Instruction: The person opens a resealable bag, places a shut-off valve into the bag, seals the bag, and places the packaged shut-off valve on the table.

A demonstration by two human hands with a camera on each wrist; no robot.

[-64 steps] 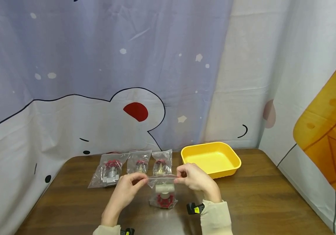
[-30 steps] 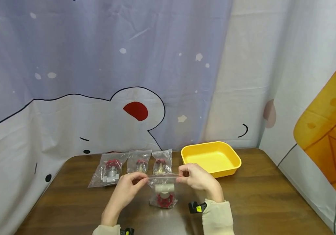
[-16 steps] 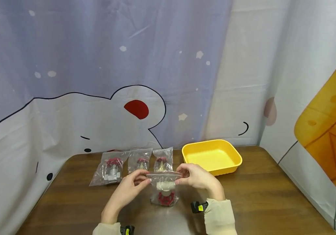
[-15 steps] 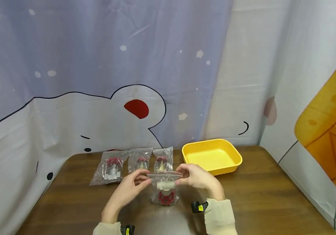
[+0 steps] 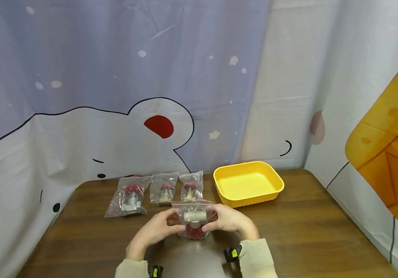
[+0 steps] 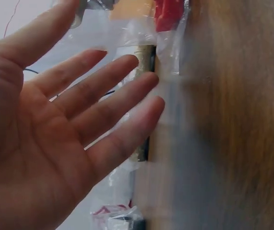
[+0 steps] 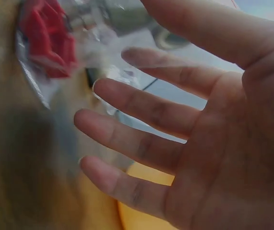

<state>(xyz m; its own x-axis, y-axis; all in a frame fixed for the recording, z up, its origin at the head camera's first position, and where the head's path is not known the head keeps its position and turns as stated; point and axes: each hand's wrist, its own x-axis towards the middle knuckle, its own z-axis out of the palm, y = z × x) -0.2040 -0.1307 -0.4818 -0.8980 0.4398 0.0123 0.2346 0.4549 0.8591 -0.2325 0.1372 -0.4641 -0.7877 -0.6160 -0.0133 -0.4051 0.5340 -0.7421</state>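
Note:
A clear zip bag (image 5: 181,208) stands at the middle of the table with a valve in it. The valve's pale body (image 5: 194,216) is uppermost and its red handwheel (image 5: 194,232) is below. On the bag's left side is my left hand (image 5: 158,228), on its right my right hand (image 5: 230,222), each with the thumb towards me. Both wrist views show the fingers spread and nearly straight, of the left hand (image 6: 55,120) and of the right hand (image 7: 199,134). Whether either hand touches the bag is hard to tell. The red handwheel (image 7: 50,40) also shows in the right wrist view.
Behind lie three more bagged valves with red handwheels: a grey one (image 5: 131,204) at left and two brass ones (image 5: 165,196) (image 5: 189,193). A yellow tray (image 5: 245,200) sits at back right on the wooden table (image 5: 307,231). A printed curtain (image 5: 115,146) hangs behind.
Earlier both hands pinched the ends of the bag's zip edge. They have let go of it and moved down along the bag's sides, fingers now spread. The other bags and the tray stay put.

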